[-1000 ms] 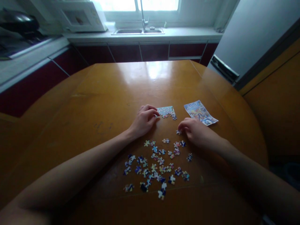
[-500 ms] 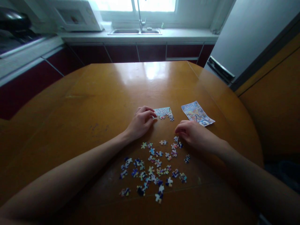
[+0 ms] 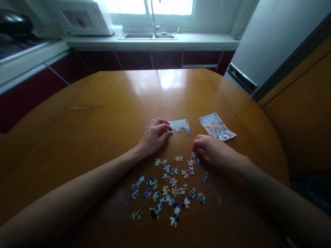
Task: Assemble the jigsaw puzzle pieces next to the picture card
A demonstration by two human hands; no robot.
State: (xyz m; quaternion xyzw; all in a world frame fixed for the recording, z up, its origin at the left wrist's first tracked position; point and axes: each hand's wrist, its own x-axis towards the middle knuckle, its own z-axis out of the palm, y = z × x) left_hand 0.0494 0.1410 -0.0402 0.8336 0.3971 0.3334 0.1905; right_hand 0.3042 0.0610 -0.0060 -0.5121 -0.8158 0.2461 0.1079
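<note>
A partly joined jigsaw puzzle (image 3: 179, 124) lies on the table, its lower edge uneven. My left hand (image 3: 156, 133) rests at its left side, fingers loosely bent and apart, the tips touching or just over the puzzle's edge. Loose jigsaw pieces (image 3: 173, 182) are scattered nearer to me, several of them in small clusters. Over the upper right end of this scatter is my right hand (image 3: 208, 148), its fingers curled together beside a few pieces (image 3: 193, 155). Whatever its fingertips hold, if anything, is hidden.
A printed picture sheet (image 3: 216, 125) lies just beyond my right hand. The wooden table (image 3: 116, 100) has a rounded edge. Farther off are a counter with a sink (image 3: 139, 35), a microwave (image 3: 80, 19) and a fridge (image 3: 274, 38).
My right hand has dipped slightly toward the pieces at the scatter's upper right, its fingers more curled. My left hand stays at the puzzle. The camera view has shifted a little.
</note>
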